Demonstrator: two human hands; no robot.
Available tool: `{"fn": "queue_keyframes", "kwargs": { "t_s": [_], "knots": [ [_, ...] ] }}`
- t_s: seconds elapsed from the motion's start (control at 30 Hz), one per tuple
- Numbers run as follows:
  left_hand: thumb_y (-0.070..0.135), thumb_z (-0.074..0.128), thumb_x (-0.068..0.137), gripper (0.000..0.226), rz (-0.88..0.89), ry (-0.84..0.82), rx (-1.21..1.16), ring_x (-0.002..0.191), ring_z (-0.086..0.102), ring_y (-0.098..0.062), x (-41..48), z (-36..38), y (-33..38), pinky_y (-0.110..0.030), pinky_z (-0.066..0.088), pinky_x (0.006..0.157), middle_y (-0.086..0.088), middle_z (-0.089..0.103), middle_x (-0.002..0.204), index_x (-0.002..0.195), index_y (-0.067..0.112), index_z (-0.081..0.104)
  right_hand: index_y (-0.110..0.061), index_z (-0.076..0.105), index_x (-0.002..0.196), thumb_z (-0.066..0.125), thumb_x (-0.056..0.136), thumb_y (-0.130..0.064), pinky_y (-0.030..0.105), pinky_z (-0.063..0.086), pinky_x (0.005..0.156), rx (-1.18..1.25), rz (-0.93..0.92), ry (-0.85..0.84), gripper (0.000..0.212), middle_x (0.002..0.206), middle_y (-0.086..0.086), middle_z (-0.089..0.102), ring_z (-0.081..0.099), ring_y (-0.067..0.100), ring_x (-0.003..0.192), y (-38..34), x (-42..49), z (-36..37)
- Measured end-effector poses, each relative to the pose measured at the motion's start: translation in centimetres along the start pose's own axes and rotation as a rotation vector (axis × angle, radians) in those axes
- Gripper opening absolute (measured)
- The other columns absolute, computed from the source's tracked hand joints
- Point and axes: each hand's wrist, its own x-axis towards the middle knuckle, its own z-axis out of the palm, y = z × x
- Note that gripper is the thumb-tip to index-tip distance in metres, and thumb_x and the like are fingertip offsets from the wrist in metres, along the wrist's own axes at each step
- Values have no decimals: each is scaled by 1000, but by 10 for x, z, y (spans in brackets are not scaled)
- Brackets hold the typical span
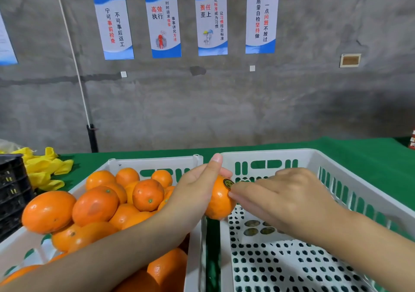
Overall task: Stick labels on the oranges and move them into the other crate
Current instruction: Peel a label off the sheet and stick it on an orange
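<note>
My left hand (195, 193) grips an orange (219, 202) over the gap between two white crates. A round dark label (228, 183) sits on the orange's upper side. The fingertips of my right hand (285, 199) press on the orange just below the label. The left crate (155, 163) is piled with several unlabelled oranges (95, 205). The right crate (336, 172) has a perforated floor, and a sheet of dark round labels (258, 231) lies on it, partly under my right hand.
A green cloth covers the table (359, 152). Yellow foam fruit nets (45, 170) lie at the far left beside a black crate (12, 193). A grey concrete wall with blue-and-white posters (165, 22) rises behind the table.
</note>
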Motion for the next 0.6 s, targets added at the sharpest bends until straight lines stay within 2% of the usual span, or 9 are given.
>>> {"fn": "queue_keyframes", "kwargs": {
  "t_s": [0.07,0.13,0.2,0.3,0.43,0.5,0.6],
  "knots": [
    [74,48,71,48,3,-20,-29,71,73,-14,0,-1,0,-28,56,59,3,76,83,81,38,77,-18,76,85,60,96,-35,29,36,33,41,42,-11,26,47,-5,52,42,19,35,0,2,0],
    [78,50,72,49,15,-31,-21,74,73,-15,2,-2,-2,-29,55,63,3,77,85,83,39,77,-20,77,88,53,98,-44,29,36,33,81,65,-20,35,44,-6,51,42,18,34,-2,4,-1],
    [84,54,74,50,22,-41,-37,78,72,-17,3,-3,-3,-33,55,67,2,76,87,85,40,76,-21,77,85,54,98,-44,29,37,34,131,58,-6,35,45,-6,54,44,18,35,-1,2,-1],
    [82,64,65,51,9,-101,-98,86,71,-26,4,-3,-5,-45,58,77,-2,75,93,90,39,76,-22,75,67,55,97,-45,26,38,35,172,146,48,43,44,-7,55,47,14,35,13,3,-5],
    [57,89,50,55,-58,-294,-210,83,72,-27,0,-2,-5,-47,60,77,-11,69,112,100,40,74,-14,73,65,56,93,-41,24,39,40,136,422,225,43,41,-4,51,43,14,36,42,3,-17],
    [51,86,50,54,-37,-308,-131,88,73,-21,-1,0,-6,-43,62,78,-3,69,113,101,47,71,-11,68,61,52,95,-43,29,40,41,76,538,224,50,39,-2,49,44,20,35,51,-2,-16],
    [51,82,59,53,105,-377,121,84,70,-3,-7,-1,-7,-20,57,69,28,62,100,107,60,60,-11,60,56,52,97,-45,32,42,41,-6,616,183,54,37,1,46,43,24,35,56,-5,-9]
  ]
}}
